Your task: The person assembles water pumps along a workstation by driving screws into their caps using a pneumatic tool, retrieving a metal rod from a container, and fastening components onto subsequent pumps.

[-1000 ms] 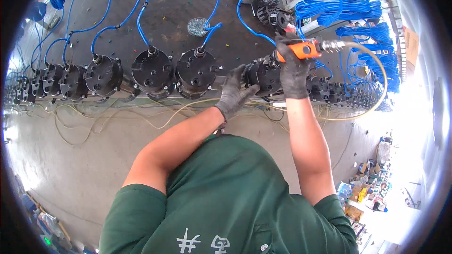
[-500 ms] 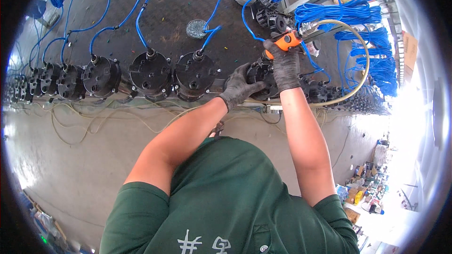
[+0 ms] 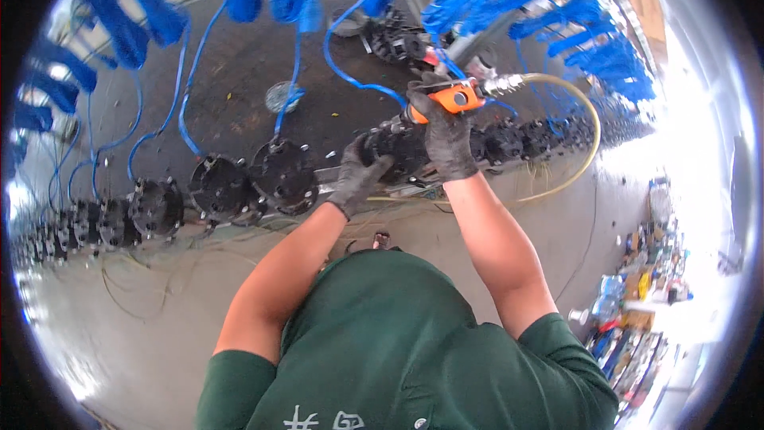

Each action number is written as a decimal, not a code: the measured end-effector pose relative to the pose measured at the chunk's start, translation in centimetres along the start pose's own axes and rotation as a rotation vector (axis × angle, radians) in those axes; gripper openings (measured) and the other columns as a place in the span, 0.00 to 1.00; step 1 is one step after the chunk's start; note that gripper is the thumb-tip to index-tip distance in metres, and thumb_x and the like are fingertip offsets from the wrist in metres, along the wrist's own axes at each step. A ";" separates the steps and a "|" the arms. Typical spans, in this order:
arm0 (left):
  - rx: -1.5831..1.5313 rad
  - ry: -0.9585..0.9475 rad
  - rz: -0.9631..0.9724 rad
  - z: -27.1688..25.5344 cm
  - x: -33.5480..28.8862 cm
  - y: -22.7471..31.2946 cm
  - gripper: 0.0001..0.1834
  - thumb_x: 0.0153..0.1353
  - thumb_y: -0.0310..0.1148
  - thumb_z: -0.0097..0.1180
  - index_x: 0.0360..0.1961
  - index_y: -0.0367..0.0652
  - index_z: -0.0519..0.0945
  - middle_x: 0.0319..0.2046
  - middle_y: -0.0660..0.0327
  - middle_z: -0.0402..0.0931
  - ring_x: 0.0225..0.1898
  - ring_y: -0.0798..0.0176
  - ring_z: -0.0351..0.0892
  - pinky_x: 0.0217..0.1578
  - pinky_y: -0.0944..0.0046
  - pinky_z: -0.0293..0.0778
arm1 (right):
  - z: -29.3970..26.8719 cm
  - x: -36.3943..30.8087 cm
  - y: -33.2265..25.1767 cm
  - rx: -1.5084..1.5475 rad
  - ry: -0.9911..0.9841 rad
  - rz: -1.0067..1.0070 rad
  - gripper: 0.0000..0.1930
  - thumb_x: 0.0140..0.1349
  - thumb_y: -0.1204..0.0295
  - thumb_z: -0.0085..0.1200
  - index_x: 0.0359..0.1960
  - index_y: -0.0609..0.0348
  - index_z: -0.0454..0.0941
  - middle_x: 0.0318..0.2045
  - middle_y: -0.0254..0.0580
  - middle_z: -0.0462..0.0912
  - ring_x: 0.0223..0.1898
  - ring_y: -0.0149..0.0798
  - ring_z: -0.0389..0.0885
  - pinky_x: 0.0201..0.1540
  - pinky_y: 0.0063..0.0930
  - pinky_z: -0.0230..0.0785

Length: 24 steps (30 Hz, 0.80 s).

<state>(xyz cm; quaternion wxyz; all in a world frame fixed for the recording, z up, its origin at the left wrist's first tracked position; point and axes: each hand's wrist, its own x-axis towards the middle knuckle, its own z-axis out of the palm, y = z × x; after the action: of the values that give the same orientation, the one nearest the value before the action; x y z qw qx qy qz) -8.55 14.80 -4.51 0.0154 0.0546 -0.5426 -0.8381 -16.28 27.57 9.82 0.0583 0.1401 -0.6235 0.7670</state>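
Note:
My right hand [image 3: 451, 139], in a dark grey glove, is wrapped round an orange air screwdriver [image 3: 458, 99]. The tool lies nearly level, its front end toward the left, above a round black housing [image 3: 400, 151]. Where the tool's tip meets the housing is blurred. My gloved left hand [image 3: 358, 177] grips the left side of that same housing, thumb along its near face and fingers behind it. A blue cable [image 3: 342, 72] runs down to this housing. Left of it stand more round black housings [image 3: 284, 177] on the bench edge, also with blue cables.
A yellowish air hose [image 3: 595, 131] loops from the screwdriver down the right side. Blue cable coils [image 3: 501, 4] hang overhead. On the dark bench top [image 3: 239, 56] sit a small dish [image 3: 280, 97] and black parts [image 3: 391, 38]. Boxes and goods [image 3: 637, 295] lie at the lower right.
The whole view has tilted, so the housing row slopes down at the left. Both hands appear further left with the screwdriver. My left hand's fingers have closed in on the housing.

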 end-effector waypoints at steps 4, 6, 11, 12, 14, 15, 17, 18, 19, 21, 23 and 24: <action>0.015 0.103 0.032 -0.9 -0.8 -1.2 0.39 0.57 0.34 0.72 0.67 0.38 0.67 0.63 0.51 0.68 0.65 0.54 0.68 0.67 0.55 0.65 | -6.9 -0.8 -3.4 0.100 0.034 -0.019 0.22 0.55 0.72 0.70 0.52 0.59 0.79 0.45 0.37 0.84 0.43 0.34 0.83 0.49 0.32 0.77; 0.329 0.138 0.218 -0.5 -1.2 0.0 0.38 0.56 0.33 0.71 0.66 0.41 0.69 0.64 0.48 0.67 0.65 0.51 0.68 0.66 0.53 0.66 | -12.2 -0.4 -4.1 0.220 0.089 0.054 0.21 0.56 0.70 0.69 0.51 0.58 0.79 0.41 0.38 0.84 0.42 0.38 0.84 0.46 0.34 0.79; 1.383 0.163 0.548 6.5 -1.5 6.6 0.33 0.52 0.37 0.68 0.62 0.57 0.76 0.68 0.42 0.61 0.66 0.36 0.64 0.63 0.39 0.65 | -26.5 3.3 -0.4 0.534 0.295 0.313 0.19 0.58 0.61 0.68 0.45 0.58 0.80 0.33 0.37 0.84 0.32 0.35 0.83 0.44 0.33 0.81; 1.456 0.159 0.548 8.1 -1.1 6.6 0.32 0.54 0.45 0.67 0.62 0.58 0.76 0.69 0.41 0.62 0.66 0.34 0.64 0.64 0.35 0.61 | -26.8 3.8 0.0 0.500 0.344 0.260 0.19 0.59 0.57 0.67 0.44 0.57 0.80 0.33 0.38 0.84 0.31 0.35 0.83 0.42 0.32 0.81; 1.598 0.185 0.406 10.5 0.2 6.2 0.32 0.54 0.47 0.66 0.61 0.58 0.77 0.69 0.41 0.62 0.67 0.34 0.64 0.65 0.36 0.58 | -27.8 5.1 0.7 0.525 0.351 0.245 0.20 0.59 0.56 0.67 0.43 0.58 0.81 0.33 0.38 0.84 0.31 0.35 0.83 0.41 0.33 0.81; 1.709 0.216 0.267 11.2 0.9 6.2 0.32 0.54 0.49 0.65 0.61 0.59 0.77 0.69 0.40 0.61 0.67 0.34 0.63 0.67 0.37 0.55 | -28.2 5.4 1.1 0.525 0.357 0.220 0.20 0.59 0.56 0.67 0.43 0.58 0.81 0.33 0.39 0.85 0.30 0.35 0.83 0.41 0.34 0.80; 1.748 0.193 0.183 11.0 2.9 6.3 0.31 0.55 0.53 0.63 0.61 0.59 0.78 0.68 0.45 0.65 0.68 0.38 0.63 0.69 0.39 0.52 | -29.9 5.6 2.0 0.558 0.321 0.273 0.22 0.60 0.53 0.65 0.44 0.60 0.81 0.32 0.40 0.85 0.30 0.37 0.84 0.42 0.36 0.80; 1.709 0.161 0.119 10.7 4.0 6.3 0.31 0.56 0.52 0.63 0.61 0.60 0.78 0.66 0.48 0.68 0.67 0.41 0.65 0.68 0.39 0.54 | -30.5 5.6 2.1 0.575 0.207 0.266 0.23 0.61 0.52 0.64 0.44 0.60 0.81 0.31 0.41 0.85 0.30 0.39 0.84 0.43 0.38 0.80; 1.667 0.125 0.052 10.5 5.1 6.4 0.30 0.56 0.52 0.63 0.61 0.60 0.79 0.65 0.51 0.71 0.67 0.44 0.66 0.67 0.40 0.56 | -31.2 5.4 2.4 0.587 0.099 0.257 0.24 0.62 0.50 0.63 0.44 0.60 0.80 0.30 0.41 0.85 0.31 0.41 0.85 0.44 0.39 0.80; 1.558 -0.003 0.056 8.1 8.1 6.6 0.24 0.61 0.44 0.60 0.59 0.56 0.80 0.54 0.55 0.79 0.57 0.50 0.75 0.59 0.48 0.67 | -31.9 5.4 3.0 0.643 0.113 0.274 0.23 0.64 0.49 0.60 0.43 0.59 0.80 0.27 0.42 0.84 0.31 0.43 0.85 0.44 0.40 0.80; 1.279 -0.174 0.064 3.1 11.1 6.4 0.20 0.64 0.36 0.58 0.57 0.48 0.80 0.46 0.55 0.82 0.48 0.53 0.81 0.50 0.55 0.76 | -31.6 5.4 2.7 0.638 0.104 0.306 0.26 0.63 0.47 0.61 0.45 0.60 0.81 0.26 0.41 0.84 0.32 0.43 0.84 0.46 0.40 0.78; 1.062 -0.232 0.011 1.1 12.6 6.9 0.19 0.63 0.33 0.57 0.55 0.44 0.81 0.44 0.55 0.83 0.45 0.54 0.82 0.47 0.56 0.78 | -32.2 5.6 3.5 0.679 0.112 0.342 0.24 0.64 0.48 0.60 0.44 0.59 0.81 0.27 0.40 0.85 0.32 0.42 0.84 0.45 0.40 0.78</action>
<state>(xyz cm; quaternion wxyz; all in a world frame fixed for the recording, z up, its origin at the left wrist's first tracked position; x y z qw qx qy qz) -21.45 11.91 1.30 -0.0701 -0.0408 -0.8898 -0.4490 -27.09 57.63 2.26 -0.0861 0.0032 -0.3441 0.9350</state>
